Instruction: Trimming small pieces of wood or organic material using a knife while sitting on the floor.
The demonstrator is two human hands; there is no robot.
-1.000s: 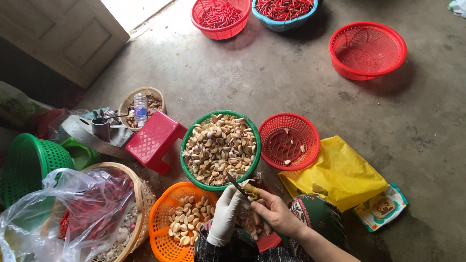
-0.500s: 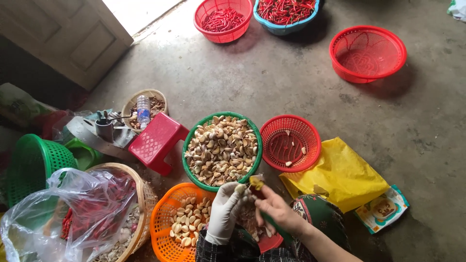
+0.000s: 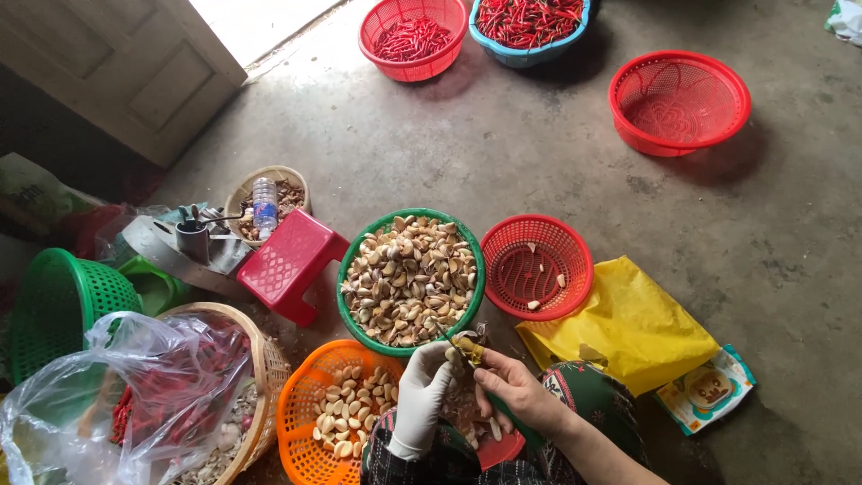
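A grey concrete floor (image 3: 557,153) carries a round green plastic basket (image 3: 352,260) of unpeeled garlic cloves at its near edge. Beside it sits a smaller orange plastic basket (image 3: 296,413) with peeled cloves. The white-gloved left hand (image 3: 422,391) pinches a small garlic clove (image 3: 469,347); the bare right hand (image 3: 512,388) grips a thin knife (image 3: 449,339) against it.

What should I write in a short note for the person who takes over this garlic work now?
Left hand, in a white glove, and bare right hand together hold one garlic clove and a small knife.
Green basket: heaped with unpeeled cloves, so much is left.
Orange basket: a layer of peeled cloves, done.
Small red basket: only a few pieces.
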